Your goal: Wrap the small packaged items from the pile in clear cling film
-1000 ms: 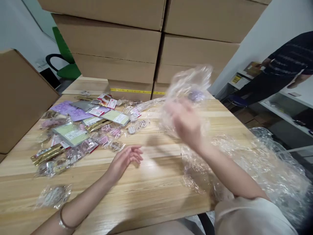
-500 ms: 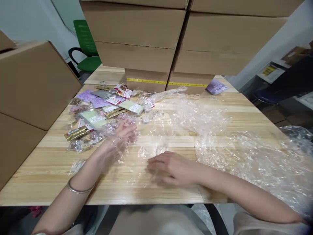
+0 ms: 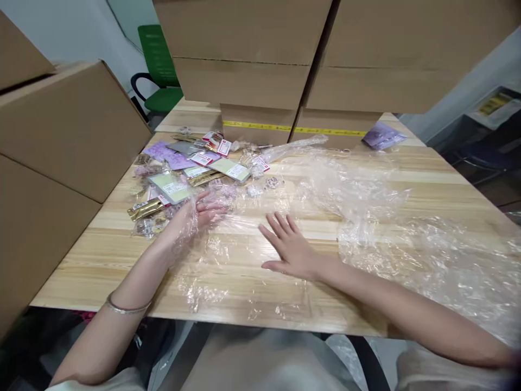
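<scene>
The right hand point(image 3: 291, 247) is lying spread flat on the clear plastic sheet point(image 3: 325, 190); the left hand point(image 3: 199, 212) is resting open beneath it. Small packets point(image 3: 183, 168) are lying at ten o'clock.

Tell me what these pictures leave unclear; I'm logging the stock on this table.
Head view only:
- Print on the small packets: too small to read.
- Left hand: fingers veiled by the clear plastic sheet.
- Contents of the cardboard boxes: closed, tops cut off by the frame.
- Purple packet: too far to identify.

Clear plastic sheet point(image 3: 325, 201); pale wood-grain table point(image 3: 427, 179); purple, green, gold packets point(image 3: 183, 168).
</scene>
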`<act>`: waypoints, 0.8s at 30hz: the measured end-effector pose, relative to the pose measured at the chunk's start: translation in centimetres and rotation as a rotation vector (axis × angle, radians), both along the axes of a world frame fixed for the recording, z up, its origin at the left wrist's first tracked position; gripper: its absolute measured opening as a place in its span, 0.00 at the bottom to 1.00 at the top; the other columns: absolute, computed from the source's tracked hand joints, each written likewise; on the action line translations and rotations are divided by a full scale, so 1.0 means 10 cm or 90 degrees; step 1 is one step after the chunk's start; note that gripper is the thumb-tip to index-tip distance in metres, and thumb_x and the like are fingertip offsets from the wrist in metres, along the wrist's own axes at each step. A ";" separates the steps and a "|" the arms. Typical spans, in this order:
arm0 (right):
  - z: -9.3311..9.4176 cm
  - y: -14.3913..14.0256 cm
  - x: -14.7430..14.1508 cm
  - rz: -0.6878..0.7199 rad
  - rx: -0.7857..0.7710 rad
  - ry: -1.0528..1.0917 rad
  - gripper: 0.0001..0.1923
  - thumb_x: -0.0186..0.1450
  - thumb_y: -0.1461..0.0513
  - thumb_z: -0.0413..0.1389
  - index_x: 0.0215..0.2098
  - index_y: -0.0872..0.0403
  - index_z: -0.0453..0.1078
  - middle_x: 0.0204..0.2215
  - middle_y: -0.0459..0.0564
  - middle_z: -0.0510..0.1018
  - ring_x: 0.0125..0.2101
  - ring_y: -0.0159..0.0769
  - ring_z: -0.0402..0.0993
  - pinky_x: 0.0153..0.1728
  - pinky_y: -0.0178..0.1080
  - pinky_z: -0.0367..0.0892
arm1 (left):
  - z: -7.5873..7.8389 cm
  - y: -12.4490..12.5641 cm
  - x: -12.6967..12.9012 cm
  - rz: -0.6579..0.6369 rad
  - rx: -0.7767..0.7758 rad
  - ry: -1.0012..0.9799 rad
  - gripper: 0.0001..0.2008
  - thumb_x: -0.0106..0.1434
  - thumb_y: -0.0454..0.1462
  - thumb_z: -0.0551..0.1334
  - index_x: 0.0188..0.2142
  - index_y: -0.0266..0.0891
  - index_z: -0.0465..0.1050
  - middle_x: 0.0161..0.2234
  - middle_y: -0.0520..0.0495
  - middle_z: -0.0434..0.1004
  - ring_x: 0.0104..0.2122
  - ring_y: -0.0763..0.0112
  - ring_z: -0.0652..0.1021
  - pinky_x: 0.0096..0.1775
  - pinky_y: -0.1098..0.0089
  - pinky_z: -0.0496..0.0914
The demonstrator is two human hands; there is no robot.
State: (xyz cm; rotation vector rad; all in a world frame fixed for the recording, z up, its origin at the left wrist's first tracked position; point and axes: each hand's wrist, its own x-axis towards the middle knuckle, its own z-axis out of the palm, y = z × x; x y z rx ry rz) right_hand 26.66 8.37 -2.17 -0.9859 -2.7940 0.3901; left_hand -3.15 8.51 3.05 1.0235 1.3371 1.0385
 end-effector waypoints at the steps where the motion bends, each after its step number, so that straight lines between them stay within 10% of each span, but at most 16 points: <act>1: -0.06 0.00 0.03 0.001 0.027 -0.015 0.48 0.63 0.35 0.47 0.72 0.52 0.43 0.71 0.59 0.36 0.69 0.61 0.29 0.64 0.66 0.36 | 0.04 -0.01 -0.06 0.012 0.007 0.019 0.37 0.56 0.36 0.71 0.62 0.40 0.59 0.47 0.39 0.79 0.47 0.57 0.80 0.49 0.61 0.75; 9: -0.07 0.00 0.22 0.040 0.109 -0.037 0.49 0.63 0.35 0.46 0.72 0.47 0.35 0.71 0.57 0.28 0.68 0.63 0.29 0.63 0.68 0.36 | 0.46 0.25 -0.63 0.177 0.233 0.598 0.16 0.65 0.37 0.57 0.50 0.33 0.70 0.51 0.36 0.73 0.43 0.62 0.77 0.44 0.61 0.72; 18: -0.06 0.02 0.22 0.051 0.095 0.021 0.48 0.63 0.37 0.51 0.72 0.47 0.40 0.71 0.57 0.36 0.68 0.64 0.34 0.62 0.71 0.39 | 0.23 1.27 -0.18 -0.335 0.316 0.867 0.30 0.62 0.39 0.59 0.62 0.33 0.60 0.62 0.35 0.63 0.60 0.54 0.65 0.59 0.59 0.60; 24: -0.01 0.02 0.22 0.047 0.075 0.049 0.46 0.63 0.40 0.54 0.71 0.45 0.40 0.71 0.56 0.39 0.68 0.63 0.35 0.62 0.72 0.39 | 0.15 1.44 0.12 -0.313 0.303 0.928 0.20 0.62 0.27 0.53 0.52 0.35 0.72 0.51 0.36 0.76 0.52 0.55 0.74 0.55 0.57 0.63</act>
